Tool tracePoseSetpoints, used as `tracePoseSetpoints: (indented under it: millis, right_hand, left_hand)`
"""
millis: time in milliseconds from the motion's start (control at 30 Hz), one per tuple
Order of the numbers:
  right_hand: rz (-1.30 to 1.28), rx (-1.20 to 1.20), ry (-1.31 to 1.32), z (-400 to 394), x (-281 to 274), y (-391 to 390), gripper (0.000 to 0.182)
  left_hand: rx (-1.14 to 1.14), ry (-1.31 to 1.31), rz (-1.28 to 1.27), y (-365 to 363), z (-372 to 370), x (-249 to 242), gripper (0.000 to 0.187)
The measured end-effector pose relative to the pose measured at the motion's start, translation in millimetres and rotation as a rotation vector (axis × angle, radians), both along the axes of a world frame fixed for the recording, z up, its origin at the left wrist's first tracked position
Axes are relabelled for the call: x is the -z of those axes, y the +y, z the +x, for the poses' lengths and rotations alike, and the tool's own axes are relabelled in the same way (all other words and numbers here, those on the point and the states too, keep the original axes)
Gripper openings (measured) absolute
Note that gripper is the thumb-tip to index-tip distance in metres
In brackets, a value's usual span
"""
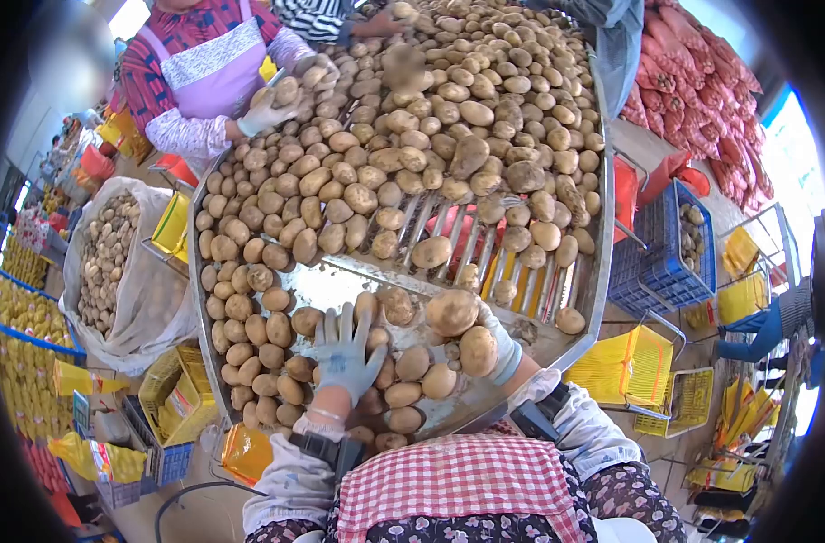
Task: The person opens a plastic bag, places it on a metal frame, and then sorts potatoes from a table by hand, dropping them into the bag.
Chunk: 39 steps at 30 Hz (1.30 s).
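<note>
Many brown potatoes (pixel 340 172) cover a metal sorting table (pixel 530 362) in front of me. My left hand (pixel 347 355), in a pale glove, lies with its fingers spread over potatoes at the near middle of the table. To its right, my gloved right hand (pixel 501 342) is wrapped round the right side of two large potatoes (pixel 464 328), one above the other. Smaller potatoes lie between my hands. Beyond them, metal bars (pixel 458 231) show through a gap in the pile.
A co-worker's gloved hands (pixel 270 110) hold potatoes at the upper left. Left stands a white sack of potatoes (pixel 109 262). Blue crates (pixel 661 262) and a yellow bag (pixel 622 365) are on the right. Red net sacks (pixel 693 90) are piled behind.
</note>
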State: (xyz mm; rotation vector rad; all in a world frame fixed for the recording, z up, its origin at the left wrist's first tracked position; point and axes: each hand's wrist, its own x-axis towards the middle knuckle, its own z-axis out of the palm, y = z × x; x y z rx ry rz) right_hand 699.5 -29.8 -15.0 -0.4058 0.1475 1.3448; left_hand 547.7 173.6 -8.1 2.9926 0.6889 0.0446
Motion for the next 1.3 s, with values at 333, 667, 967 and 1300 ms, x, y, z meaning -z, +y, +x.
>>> tracePoseSetpoints:
  millis: [333,667,967,1300]
  right_hand:
    - [-0.212,0.038,-0.020,-11,-28,1,0.069]
    - [-0.093,-0.014,0.076,-50,-30,-25,0.071]
    - [0.013,0.445,-0.003,-11,-24,-184,0.071]
    - [-0.119,0.432,-0.031,17,-20,-214,0.077]
  left_hand:
    - [0.400,-0.526,-0.821,-26,48,-47,0.081]
    - [0.073,-0.555,-1.676,-79,51,-51,0.035]
    - [0.321,-0.238,-0.026,-7,-11,32,0.029]
    - [0.240,-0.357,0.014,-35,85,19,0.040]
